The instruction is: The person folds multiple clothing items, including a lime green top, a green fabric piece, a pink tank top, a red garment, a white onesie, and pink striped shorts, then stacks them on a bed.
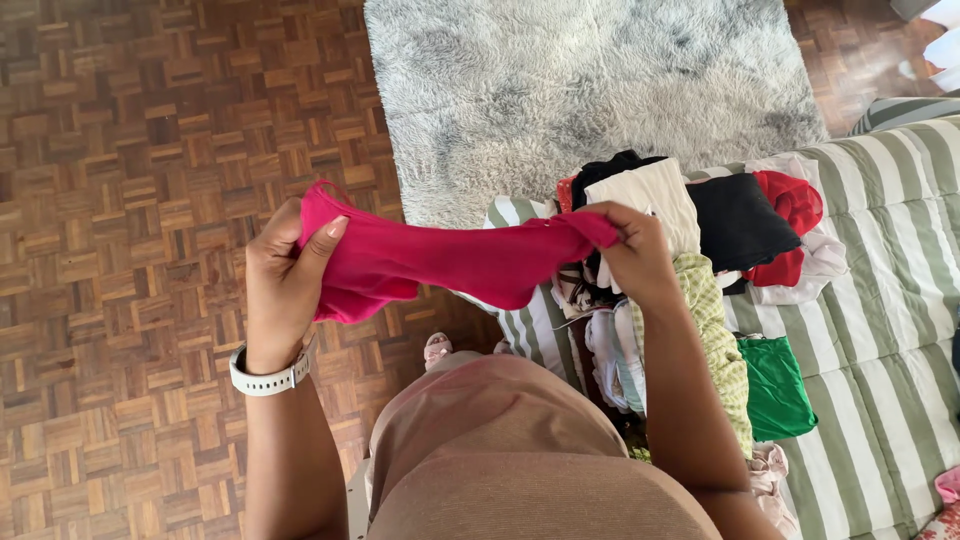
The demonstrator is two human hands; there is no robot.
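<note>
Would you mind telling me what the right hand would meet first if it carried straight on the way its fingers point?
The right hand points up and left along the pink garment it pinches. Beyond that, likely the grey shaggy rug on the floor below, though depth is unclear.

Head-worn view, steeply downward, close.

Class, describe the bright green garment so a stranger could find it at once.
Start at the striped green-and-white sofa on the right. A heap of clothes lies on it. At the heap's near edge lies the green garment, beside a checked cloth, the only solid bright green piece.
</note>
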